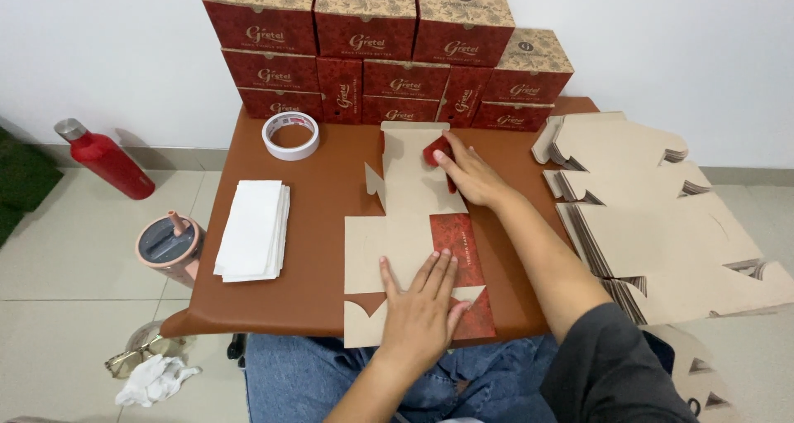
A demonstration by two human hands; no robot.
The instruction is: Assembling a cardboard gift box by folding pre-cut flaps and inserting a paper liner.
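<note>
A flat, unfolded cardboard box blank (397, 224) lies brown side up in the middle of the small brown table (322, 191). Some of its red patterned panels are folded over. My left hand (422, 303) presses flat on the near part of the blank, fingers spread. My right hand (467, 171) reaches to the far end and pinches a red flap (437, 152), folding it inward.
Several assembled red and brown boxes (389, 51) are stacked along the wall at the table's far edge. A tape roll (290, 135) and a stack of white sheets (253, 229) lie at left. A pile of flat blanks (653, 216) sits at right. A red bottle (103, 157) and a tumbler (168, 245) stand on the floor.
</note>
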